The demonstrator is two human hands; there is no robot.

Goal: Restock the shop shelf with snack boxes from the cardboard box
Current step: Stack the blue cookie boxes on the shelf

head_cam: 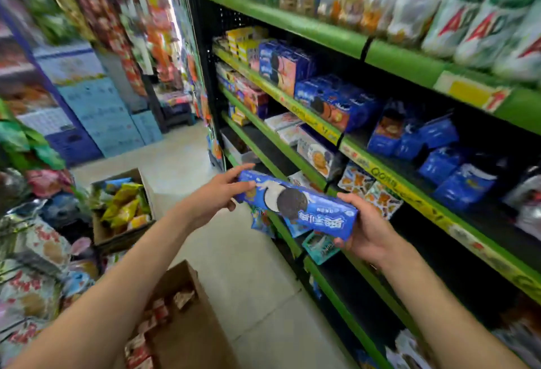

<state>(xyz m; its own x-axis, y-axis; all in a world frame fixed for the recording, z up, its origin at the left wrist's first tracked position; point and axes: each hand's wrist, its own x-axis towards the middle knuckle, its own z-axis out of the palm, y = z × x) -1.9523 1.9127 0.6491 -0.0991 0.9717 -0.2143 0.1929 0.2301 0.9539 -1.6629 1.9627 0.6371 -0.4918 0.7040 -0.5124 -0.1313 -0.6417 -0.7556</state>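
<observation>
Both hands, left hand (218,197) and right hand (364,229), are gripping the long blue cardboard cookie box (295,203) by its ends; I'd be keeping it level while sliding it onto the green-edged shop shelf (389,174) beside the other blue boxes (456,175).

Two bare hands, left hand (216,196) and right hand (366,231). One long blue cookie box (295,204) held between them. Two open cardboard boxes on the floor: a near cardboard box (187,324) with red-and-white packets, a far cardboard box (117,231) with yellow bags. Four green shelf edges (292,23) visible on the rack. Blue cookie boxes on the shelves (336,105) too blurred for an exact count.
</observation>
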